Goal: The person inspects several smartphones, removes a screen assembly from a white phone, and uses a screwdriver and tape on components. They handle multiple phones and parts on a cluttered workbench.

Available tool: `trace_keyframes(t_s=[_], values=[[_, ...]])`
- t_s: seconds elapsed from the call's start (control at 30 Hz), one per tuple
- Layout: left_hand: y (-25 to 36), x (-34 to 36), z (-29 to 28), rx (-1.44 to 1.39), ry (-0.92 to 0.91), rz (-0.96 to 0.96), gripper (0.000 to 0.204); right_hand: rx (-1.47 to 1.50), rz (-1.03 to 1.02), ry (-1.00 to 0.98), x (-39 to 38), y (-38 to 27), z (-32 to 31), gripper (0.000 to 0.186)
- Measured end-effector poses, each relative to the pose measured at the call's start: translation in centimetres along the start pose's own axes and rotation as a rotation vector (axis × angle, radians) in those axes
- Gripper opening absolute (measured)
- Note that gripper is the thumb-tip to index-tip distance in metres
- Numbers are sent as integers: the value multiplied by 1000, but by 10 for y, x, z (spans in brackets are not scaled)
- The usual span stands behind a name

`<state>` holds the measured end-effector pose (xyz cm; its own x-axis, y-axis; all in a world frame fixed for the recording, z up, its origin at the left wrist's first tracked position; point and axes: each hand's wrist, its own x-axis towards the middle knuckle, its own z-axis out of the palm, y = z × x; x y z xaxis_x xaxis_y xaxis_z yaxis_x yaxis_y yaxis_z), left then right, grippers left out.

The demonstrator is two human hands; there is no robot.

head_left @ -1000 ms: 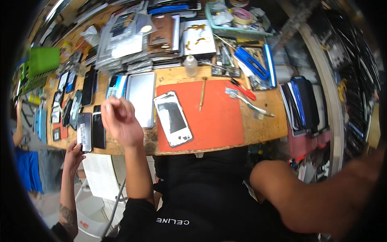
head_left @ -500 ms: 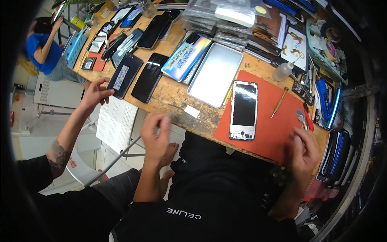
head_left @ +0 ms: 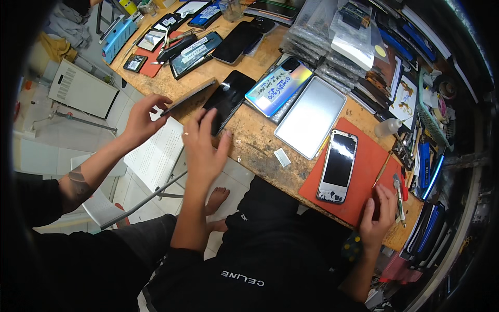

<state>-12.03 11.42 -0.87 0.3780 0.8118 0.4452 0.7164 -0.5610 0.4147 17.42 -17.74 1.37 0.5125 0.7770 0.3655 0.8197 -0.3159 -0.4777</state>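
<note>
My left hand (head_left: pixel 202 148) is open, its fingers spread at the near end of a black phone (head_left: pixel 231 97) on the wooden bench; whether they touch it I cannot tell. To the left, a co-worker's tattooed arm ends in a hand (head_left: pixel 143 120) gripping a dark phone (head_left: pixel 189 95), tilted up on its edge. My right hand (head_left: pixel 378 214) holds nothing and rests loosely open at the near right part of the red mat (head_left: pixel 312 179). On that mat lies a phone with its frame exposed (head_left: pixel 338 164). A thin screwdriver (head_left: pixel 383 169) and a craft-knife-like tool (head_left: pixel 399 200) lie close to my right fingers.
A silver tray (head_left: pixel 312 117) stands beside an iridescent blue phone back (head_left: pixel 280 86) with a handwritten label. A small white card (head_left: pixel 282 157) lies near the bench edge. Stacked plastic-bagged parts (head_left: pixel 332 57), a clear bottle (head_left: pixel 387 128) and a green basket (head_left: pixel 431 122) fill the far right.
The view has shifted leftward. My left hand has moved forward to the black phone, fingers spreading. The co-worker's hand has taken hold of the labelled phone and tilted it up. My right hand stays near the mat.
</note>
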Motion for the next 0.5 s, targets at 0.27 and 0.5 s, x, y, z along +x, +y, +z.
trace_keyframes(t_s=[0.27,0.5], values=[[-29,43,-5,259,-110,86,31,-7,-51,130,-13,7,8,20],[-15,48,-17,-977,-38,-550,36,144,-43,175,-2,0,3,20]])
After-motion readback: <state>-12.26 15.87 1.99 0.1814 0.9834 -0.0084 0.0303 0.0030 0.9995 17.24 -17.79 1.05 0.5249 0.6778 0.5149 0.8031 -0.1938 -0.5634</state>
